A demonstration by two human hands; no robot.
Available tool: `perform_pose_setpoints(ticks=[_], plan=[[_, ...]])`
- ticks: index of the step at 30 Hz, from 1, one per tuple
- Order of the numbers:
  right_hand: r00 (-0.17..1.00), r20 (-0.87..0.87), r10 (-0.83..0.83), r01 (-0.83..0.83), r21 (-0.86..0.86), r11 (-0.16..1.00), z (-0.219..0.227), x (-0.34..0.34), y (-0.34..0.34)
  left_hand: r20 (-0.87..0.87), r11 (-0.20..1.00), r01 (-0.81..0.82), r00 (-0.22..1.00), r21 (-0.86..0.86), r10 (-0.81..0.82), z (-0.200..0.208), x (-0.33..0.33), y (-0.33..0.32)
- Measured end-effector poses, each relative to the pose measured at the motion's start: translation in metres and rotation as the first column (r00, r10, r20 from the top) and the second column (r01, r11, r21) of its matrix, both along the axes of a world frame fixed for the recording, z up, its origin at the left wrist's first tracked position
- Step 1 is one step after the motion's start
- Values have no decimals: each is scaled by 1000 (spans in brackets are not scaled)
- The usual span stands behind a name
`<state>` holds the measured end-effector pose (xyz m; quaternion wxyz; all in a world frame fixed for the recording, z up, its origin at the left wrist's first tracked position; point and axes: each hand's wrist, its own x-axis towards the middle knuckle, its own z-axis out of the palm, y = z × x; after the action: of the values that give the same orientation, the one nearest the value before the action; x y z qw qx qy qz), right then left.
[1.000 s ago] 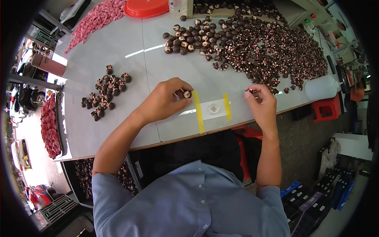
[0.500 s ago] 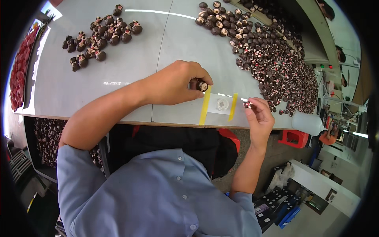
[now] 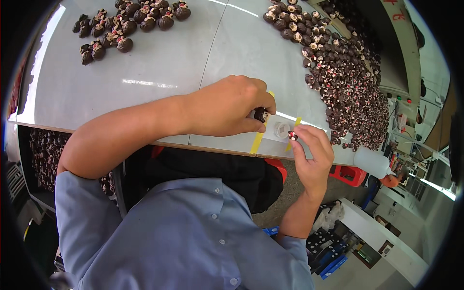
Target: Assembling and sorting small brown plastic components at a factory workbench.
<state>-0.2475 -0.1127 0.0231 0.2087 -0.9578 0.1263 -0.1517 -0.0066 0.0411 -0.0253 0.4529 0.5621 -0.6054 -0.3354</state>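
My left hand (image 3: pixel 234 107) is closed on a dark brown, rounded figurine head (image 3: pixel 261 114) with a pale face patch, held above the table beside a yellow tape strip (image 3: pixel 256 143). Between thumb and fingertips, my right hand (image 3: pixel 313 153) pinches a small dark figurine body (image 3: pixel 292 136) with white and red spots. A small clear round cup (image 3: pixel 282 129) sits on the table between the two held pieces, which are apart from each other. Right of the cup, a second yellow tape strip (image 3: pixel 297 121) is partly hidden by my right hand.
Several finished-looking figurines (image 3: pixel 124 45) stand at the far left. Dark heads (image 3: pixel 287 34) lie at the far right, beside a large heap of small spotted pieces (image 3: pixel 355 92). A white squeeze bottle (image 3: pixel 371 163) lies at the table's right edge, near a red stool (image 3: pixel 349 175).
My right hand has moved left with the small body, from beyond the right tape strip to beside the cup. My left hand keeps its hold on the head. The whole view has shifted and tilted.
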Motion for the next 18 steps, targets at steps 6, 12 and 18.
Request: perform_pose_setpoints(ticks=[6,12,18], plan=[[999,-40,7,-9,-36,999,1,-1,2,-69,999,-42,997,19,43,-1,-4,-1],[998,-62,27,-31,-74,997,1,3,2,-60,1000,-26,998,-6,25,-5,-4,-1],[997,-80,16,-22,-77,997,6,3,4,-67,1000,-20,998,-8,20,-1,-3,-1]])
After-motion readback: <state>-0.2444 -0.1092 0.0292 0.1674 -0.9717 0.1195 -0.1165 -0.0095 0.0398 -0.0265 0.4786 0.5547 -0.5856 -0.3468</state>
